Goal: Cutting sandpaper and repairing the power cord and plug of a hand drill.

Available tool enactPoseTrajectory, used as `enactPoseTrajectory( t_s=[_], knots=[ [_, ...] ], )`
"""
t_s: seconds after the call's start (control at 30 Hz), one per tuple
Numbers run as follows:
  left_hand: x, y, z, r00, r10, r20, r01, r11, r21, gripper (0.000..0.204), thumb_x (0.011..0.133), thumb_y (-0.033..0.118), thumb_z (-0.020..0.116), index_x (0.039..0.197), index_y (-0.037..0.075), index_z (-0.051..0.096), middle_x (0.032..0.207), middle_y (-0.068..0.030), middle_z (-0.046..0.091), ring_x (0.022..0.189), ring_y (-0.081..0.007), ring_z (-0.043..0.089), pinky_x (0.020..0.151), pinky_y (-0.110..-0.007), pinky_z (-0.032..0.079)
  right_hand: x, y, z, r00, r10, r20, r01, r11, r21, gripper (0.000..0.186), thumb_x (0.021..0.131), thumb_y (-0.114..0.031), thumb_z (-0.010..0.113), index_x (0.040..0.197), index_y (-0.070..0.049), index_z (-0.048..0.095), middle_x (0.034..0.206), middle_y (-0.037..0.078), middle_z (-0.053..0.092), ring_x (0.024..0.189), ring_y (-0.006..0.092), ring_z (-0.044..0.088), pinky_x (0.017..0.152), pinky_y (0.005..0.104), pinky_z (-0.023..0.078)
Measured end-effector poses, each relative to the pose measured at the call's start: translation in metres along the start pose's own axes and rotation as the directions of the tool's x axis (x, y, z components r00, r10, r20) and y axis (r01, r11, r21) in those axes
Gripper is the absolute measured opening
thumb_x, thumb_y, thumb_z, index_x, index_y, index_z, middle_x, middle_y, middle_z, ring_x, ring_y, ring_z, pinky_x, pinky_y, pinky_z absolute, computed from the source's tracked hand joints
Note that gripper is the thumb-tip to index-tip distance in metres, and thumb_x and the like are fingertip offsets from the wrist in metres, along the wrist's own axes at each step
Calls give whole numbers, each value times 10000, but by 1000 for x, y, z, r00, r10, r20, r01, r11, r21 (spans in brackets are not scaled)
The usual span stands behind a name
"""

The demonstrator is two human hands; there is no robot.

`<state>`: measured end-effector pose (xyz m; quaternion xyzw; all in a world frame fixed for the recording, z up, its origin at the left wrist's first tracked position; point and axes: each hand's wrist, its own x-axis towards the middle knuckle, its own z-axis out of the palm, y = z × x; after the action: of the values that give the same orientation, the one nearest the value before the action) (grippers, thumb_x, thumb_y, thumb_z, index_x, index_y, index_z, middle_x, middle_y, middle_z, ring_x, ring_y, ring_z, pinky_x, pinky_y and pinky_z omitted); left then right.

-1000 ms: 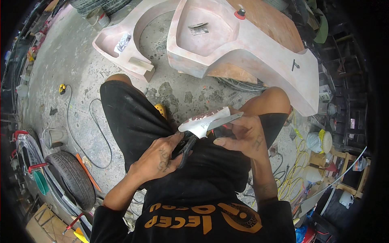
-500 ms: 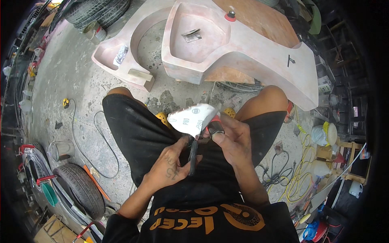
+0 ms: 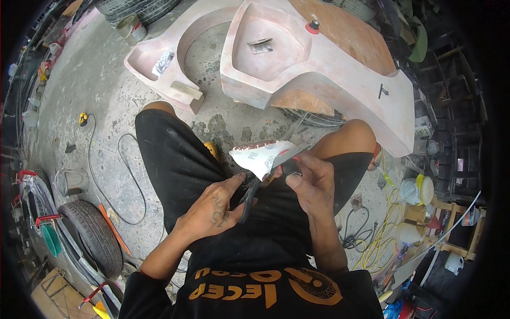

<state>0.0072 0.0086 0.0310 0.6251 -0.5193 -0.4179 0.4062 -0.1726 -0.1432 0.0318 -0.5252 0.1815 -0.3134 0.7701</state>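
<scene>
Over concrete (image 3: 117, 101), left hand (image 3: 211, 207) grips a black handle (image 3: 247, 205), right hand (image 3: 314, 187) apparently a red-black pad (image 3: 290, 167); sandpaper (image 3: 254, 158) should handle lightly, flexibly, edge-held.

Grey concrete floor (image 3: 114, 106), scuffed and blotched with darker patches, under soft, even light. On the left, a tyre (image 3: 93, 234) lying flat near a clear round tub (image 3: 73, 182). Toward the top, more tyres (image 3: 141, 10) just beside a metal can (image 3: 131, 32). Along the right, a wooden frame (image 3: 476, 236) below dim, dark clutter, too shadowy to sort out.
</scene>
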Motion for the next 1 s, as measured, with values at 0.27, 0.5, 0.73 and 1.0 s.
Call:
enactPoseTrajectory(
  t_s=[0.27,0.5,0.73,1.0],
  knots=[
    [2,0,-8,989,-52,136,57,998,-34,476,880,26,731,1322,-75,585,906,-159,727,742,-207,715,645,-331,563,1,-3,-4,998,-58,17,59,996,-61,397,836,75,761,1207,161,649,1080,96,602,1044,158,604,950,287,466],
    [-3,-9,5,922,-112,370,309,789,-532,450,947,91,734,1356,-32,592,1233,-126,707,1080,-208,704,957,-327,545,18,-19,-6,993,37,109,-32,998,-50,349,836,73,763,1166,139,671,1059,93,624,1013,169,632,915,315,511],
    [-16,-30,10,949,-169,267,213,966,-145,533,886,157,780,1350,-12,577,996,-144,717,851,-174,713,704,-306,554,28,-34,-27,999,-36,0,36,999,37,480,859,126,705,1316,58,573,1198,163,678,1098,217,682,981,347,546],
    [-23,-8,13,987,-111,113,118,992,-54,586,874,116,778,1370,-67,525,824,-157,684,548,-146,629,487,-306,482,31,-34,-20,980,-174,-96,164,980,-111,554,876,161,673,1399,57,523,1318,154,611,1150,203,669,992,320,567]
  ],
)
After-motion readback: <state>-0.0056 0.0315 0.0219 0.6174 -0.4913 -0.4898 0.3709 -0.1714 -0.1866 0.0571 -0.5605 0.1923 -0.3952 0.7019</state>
